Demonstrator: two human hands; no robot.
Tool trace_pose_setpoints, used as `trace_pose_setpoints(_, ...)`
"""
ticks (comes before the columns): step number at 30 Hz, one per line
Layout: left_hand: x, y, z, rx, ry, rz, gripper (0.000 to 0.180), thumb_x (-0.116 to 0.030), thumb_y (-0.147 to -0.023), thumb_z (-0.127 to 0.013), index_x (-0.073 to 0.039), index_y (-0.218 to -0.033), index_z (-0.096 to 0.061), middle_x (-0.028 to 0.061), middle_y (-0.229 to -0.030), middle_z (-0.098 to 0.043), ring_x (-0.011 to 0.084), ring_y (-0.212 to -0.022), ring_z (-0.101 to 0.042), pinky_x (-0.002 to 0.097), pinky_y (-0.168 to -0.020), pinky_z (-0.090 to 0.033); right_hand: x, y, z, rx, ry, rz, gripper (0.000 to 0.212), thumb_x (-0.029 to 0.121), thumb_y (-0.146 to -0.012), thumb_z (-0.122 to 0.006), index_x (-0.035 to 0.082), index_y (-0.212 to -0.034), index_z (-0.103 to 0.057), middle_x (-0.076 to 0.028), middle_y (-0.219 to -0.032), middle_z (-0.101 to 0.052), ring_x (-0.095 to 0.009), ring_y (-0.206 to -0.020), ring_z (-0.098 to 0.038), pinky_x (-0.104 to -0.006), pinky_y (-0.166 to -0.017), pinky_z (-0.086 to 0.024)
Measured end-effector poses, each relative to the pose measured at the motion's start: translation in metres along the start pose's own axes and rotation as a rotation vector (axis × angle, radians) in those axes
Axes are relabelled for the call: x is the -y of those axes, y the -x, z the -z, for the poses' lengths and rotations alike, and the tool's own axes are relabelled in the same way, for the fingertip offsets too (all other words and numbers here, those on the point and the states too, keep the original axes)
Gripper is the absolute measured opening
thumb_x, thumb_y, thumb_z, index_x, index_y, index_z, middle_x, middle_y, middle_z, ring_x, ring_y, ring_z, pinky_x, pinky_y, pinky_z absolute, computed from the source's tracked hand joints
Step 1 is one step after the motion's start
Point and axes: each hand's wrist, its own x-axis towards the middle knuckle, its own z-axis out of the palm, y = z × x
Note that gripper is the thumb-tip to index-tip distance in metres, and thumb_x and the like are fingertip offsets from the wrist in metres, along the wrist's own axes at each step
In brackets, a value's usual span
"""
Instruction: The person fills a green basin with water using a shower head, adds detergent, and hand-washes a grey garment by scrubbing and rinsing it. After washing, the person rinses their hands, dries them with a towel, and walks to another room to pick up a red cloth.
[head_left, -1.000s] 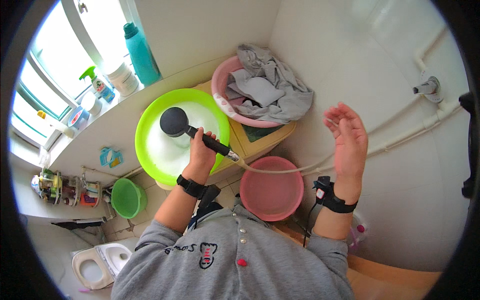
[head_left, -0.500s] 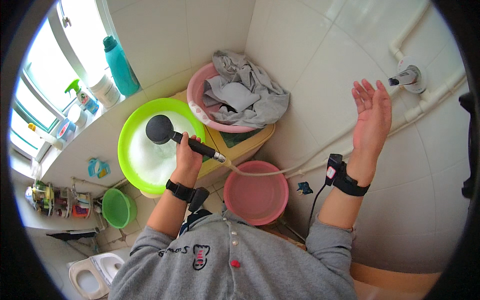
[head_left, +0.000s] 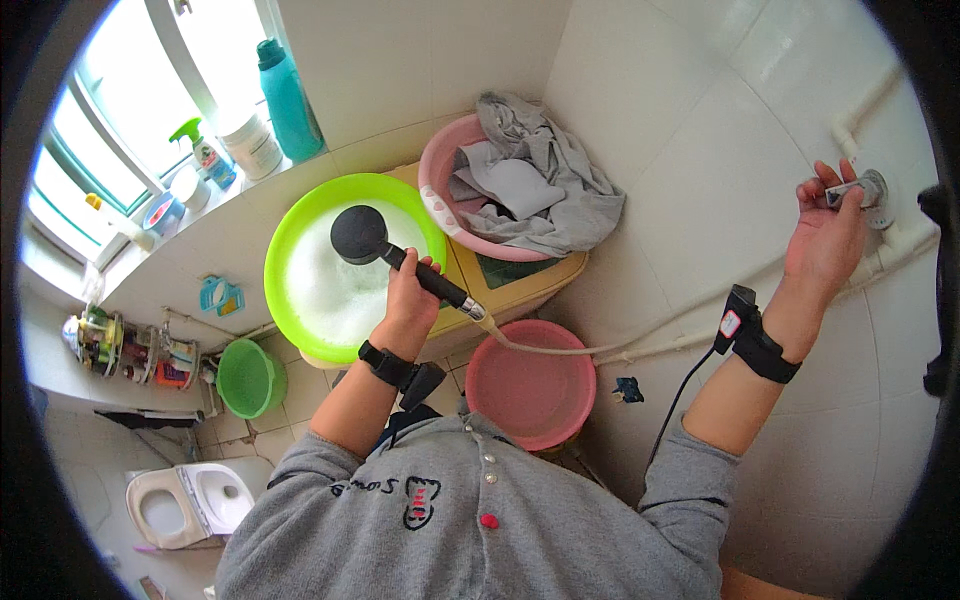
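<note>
My left hand (head_left: 408,305) is closed round the handle of a black shower head (head_left: 360,235). The shower head hangs over a lime-green basin (head_left: 283,275) of white suds (head_left: 325,290), and no spray shows from it. Its pale hose (head_left: 640,342) runs right toward the wall. At the far right, my right hand (head_left: 825,240) grips the metal lever of a wall tap (head_left: 868,190), thumb and fingers about it. A pink basin (head_left: 432,190) heaped with a grey garment (head_left: 580,195) stands behind and right of the suds.
A second pink basin (head_left: 480,400) sits lower, in front of me, under the hose. Bottles, including a teal one (head_left: 292,105), line the window sill at left. A green bucket (head_left: 250,380) and a toilet (head_left: 165,505) are at lower left. White pipes (head_left: 910,243) run along the right wall.
My right hand has moved from open in the air to the tap lever and closed on it. The view has shifted slightly; my left hand still holds the shower head over the suds.
</note>
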Motion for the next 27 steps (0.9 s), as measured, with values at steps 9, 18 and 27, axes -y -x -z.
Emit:
trace_pose_setpoints(9,-0.003,0.01,-0.002,0.004,-0.054,-0.026,0.025,-0.026,-0.101,-0.059,-0.013,-0.115,-0.042,0.0064,-0.104,-0.054,0.0229,-0.091,-0.055,0.0471,-0.089,-0.046,0.003,-0.001,-0.007,-0.044,-0.034,-0.037,0.025,0.021,-0.1,-0.045,-0.001,-0.108,-0.054,-0.004,-0.071,-0.045,-0.01,-0.051,-0.032,-0.0251,-0.047,-0.026)
trace_pose_setpoints(18,-0.001,0.004,0.005,0.026,-0.033,-0.011,0.027,-0.024,-0.1,-0.06,-0.016,-0.117,-0.041,0.0062,-0.101,-0.053,0.0228,-0.087,-0.055,0.0447,-0.078,-0.048,-0.001,-0.007,-0.001,-0.061,-0.011,-0.032,0.025,0.021,-0.102,-0.045,-0.002,-0.106,-0.054,-0.002,-0.066,-0.042,-0.009,-0.051,-0.031,-0.0258,-0.045,-0.024)
trace_pose_setpoints(27,0.0,0.008,0.001,0.0,-0.042,-0.006,0.028,-0.024,-0.1,-0.06,-0.015,-0.118,-0.041,0.0072,-0.102,-0.052,0.0233,-0.088,-0.055,0.0445,-0.08,-0.049,0.0,0.01,-0.004,-0.032,0.016,-0.069,0.038,0.03,-0.106,-0.042,-0.002,-0.124,-0.053,-0.01,-0.082,-0.062,-0.014,-0.059,-0.048,-0.0253,-0.055,-0.039)
